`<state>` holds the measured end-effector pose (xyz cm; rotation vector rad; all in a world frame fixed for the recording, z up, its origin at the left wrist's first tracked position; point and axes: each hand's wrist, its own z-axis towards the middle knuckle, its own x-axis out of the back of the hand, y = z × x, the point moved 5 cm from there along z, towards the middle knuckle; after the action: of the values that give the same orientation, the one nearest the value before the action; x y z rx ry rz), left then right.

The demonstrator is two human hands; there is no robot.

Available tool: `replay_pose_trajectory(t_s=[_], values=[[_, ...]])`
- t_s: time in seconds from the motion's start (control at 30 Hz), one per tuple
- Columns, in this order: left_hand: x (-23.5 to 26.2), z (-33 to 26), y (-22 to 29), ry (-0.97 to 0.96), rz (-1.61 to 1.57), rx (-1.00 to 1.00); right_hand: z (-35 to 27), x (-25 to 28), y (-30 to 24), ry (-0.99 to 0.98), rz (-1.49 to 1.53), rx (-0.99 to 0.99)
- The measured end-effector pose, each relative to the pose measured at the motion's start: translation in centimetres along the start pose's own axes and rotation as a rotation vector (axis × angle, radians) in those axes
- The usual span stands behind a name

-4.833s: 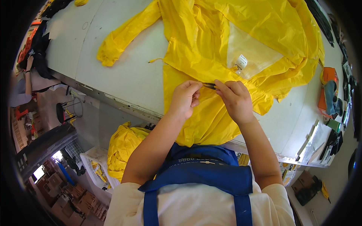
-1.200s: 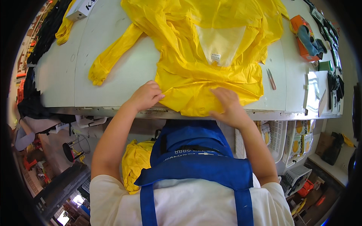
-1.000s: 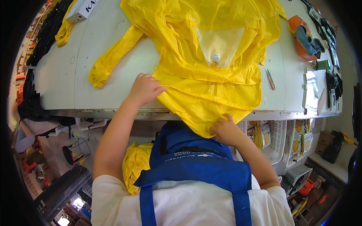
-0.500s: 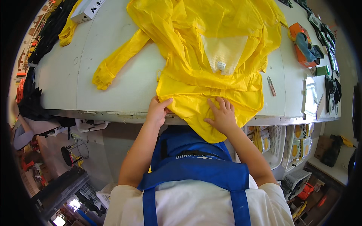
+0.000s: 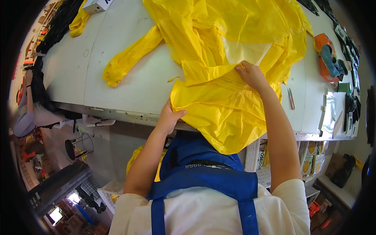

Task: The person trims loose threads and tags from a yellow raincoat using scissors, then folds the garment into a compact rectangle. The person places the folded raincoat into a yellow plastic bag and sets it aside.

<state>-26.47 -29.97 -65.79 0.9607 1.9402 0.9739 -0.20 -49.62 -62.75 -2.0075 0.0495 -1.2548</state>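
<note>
A yellow hooded raincoat (image 5: 243, 27) lies spread on the white table, its hood hanging over the front edge toward me. My left hand (image 5: 169, 118) pinches the left edge of the hood between thumb and fingers, near the table's edge. Farther up, my right hand (image 5: 252, 75) grips a fold of the yellow fabric at the collar and lifts it slightly. That fold covers much of the coat's pale inner panel. One sleeve (image 5: 131, 56) stretches out to the left on the tabletop.
Right of the coat lie small snips (image 5: 291, 98) and an orange box (image 5: 325, 56) with a blue-grey cloth on it. A white box (image 5: 96, 6) stands far left. Below the table are white baskets (image 5: 252, 154) with packaged goods. Another person's arm (image 5: 29, 96) shows at the far left.
My right hand has left its flat rest on the hood, moved up, and taken hold of the fabric at the collar. The left hand keeps its grip on the hood's edge.
</note>
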Motion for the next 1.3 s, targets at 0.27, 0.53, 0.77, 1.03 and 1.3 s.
replay_pose_trajectory(t_s=[0.27,0.53,0.77,1.03,1.3], values=[[-5.2,-1.9,4.6,-0.064,0.842,-0.293,-8.3,-3.8,-4.1,0.480,-0.080,0.285],[-15.6,0.3,0.5,-0.630,1.421,-0.446,-12.9,-7.0,-0.4,-0.013,0.310,-0.017],[-15.9,4.9,-2.9,-0.629,1.354,-0.413,-9.3,0.3,2.1,0.383,-0.044,0.119],[-17.4,6.9,-1.9,-0.527,1.699,-0.727,-15.8,1.7,4.8,0.758,-0.236,-0.049],[-17.4,9.7,-0.5,-0.586,1.464,-0.350,-19.1,-1.3,12.1,0.829,1.247,-0.538]])
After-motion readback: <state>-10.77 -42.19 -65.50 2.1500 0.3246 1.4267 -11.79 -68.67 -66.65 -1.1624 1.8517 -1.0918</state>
